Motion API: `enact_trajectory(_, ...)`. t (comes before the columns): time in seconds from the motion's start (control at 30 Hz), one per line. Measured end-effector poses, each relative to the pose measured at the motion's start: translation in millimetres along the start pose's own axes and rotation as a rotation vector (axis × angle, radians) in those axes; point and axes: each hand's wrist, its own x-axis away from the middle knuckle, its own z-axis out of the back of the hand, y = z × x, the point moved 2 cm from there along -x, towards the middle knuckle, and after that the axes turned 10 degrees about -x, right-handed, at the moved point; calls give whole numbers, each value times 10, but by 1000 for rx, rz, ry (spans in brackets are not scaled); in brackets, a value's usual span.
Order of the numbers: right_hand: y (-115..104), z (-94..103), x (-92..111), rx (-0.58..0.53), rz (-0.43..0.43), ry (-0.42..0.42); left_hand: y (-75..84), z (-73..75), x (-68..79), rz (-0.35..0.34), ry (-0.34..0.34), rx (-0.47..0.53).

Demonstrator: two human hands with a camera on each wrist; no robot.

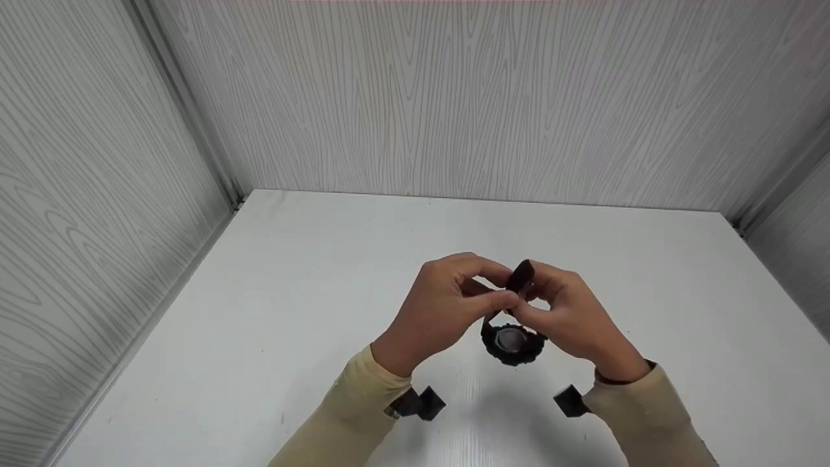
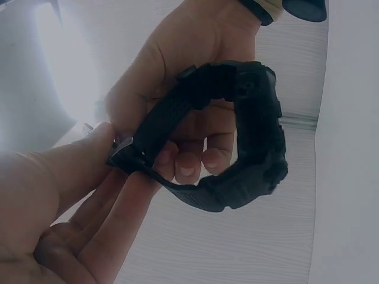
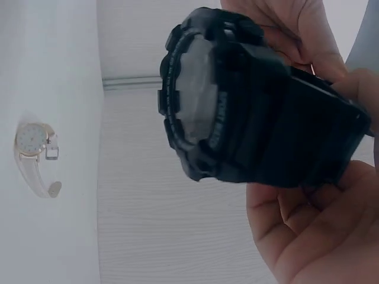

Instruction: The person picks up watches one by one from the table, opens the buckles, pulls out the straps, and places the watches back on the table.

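A black digital sports watch [image 1: 512, 345] hangs above the white table, its strap joined into a loop with the round face lowest. My left hand [image 1: 447, 301] pinches the strap near the metal buckle [image 2: 122, 146] between thumb and fingers. On the other side, my right hand [image 1: 570, 311] grips the strap close by, and the two thumbs meet there. One strap end [image 1: 521, 275] sticks up between the hands. In the right wrist view, the watch's grey screen [image 3: 198, 89] and ridged bezel face left.
A second watch [image 3: 32, 139] with a pale strap and gold-rimmed dial lies on the white surface in the right wrist view. Grained white panels [image 1: 415, 97] enclose the table [image 1: 292, 272] at the back and sides. A small black block is at each sleeve cuff.
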Motion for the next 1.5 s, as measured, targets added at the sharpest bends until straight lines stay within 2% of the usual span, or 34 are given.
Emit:
enact_trajectory(0.2, 32, -8, -23, 42, 28, -12, -3, 15, -12, -8, -32, -35)
enact_trajectory(0.43, 8, -5, -9, 85, 123, -13, -25, 5, -14, 23, -46, -25)
enact_trajectory(0.73, 26, 7, -1, -1, 172, -42, -42, 24, -12, 67, -55, -20)
enact_trajectory(0.97, 15, 25, -7, 4, 168, -93, -32, 37, -19, 66, -85, -38)
enact_trajectory(1.27, -41, 20, 7, 87, 169, -51, -15, 73, -18, 47, -82, -51)
enact_trajectory(1.5, -45, 4, 7, 70, 195, -26, -31, 78, -20, 23, -55, -53)
